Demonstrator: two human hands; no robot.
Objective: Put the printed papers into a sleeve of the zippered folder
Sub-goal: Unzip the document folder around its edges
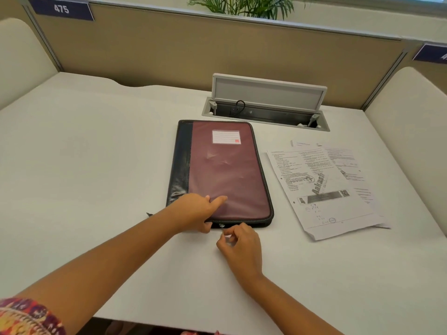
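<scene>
- I see the maroon, black-edged zippered folder [222, 172] lying closed and flat on the white desk [96, 165].
- My left hand [198, 211] presses its near edge, forefinger stretched out on the cover.
- My right hand [238, 243] pinches the small metal zip pull [221, 226] at that edge.
- The loose printed white papers [324, 187] lie fanned just right of the folder.

— Zippered folder [225, 175]: maroon panel matt, faintly dimpled, perhaps leatherette; dark spine strip glossier, grained.
— And the zip pull [221, 225]?
— Looks metallic, shiny, though too small to be sure.
— Printed papers [324, 189]?
— Thin white paper, matt, creased at the near corner.
— Tabletop [96, 153]: white, smooth, matt laminate.
</scene>
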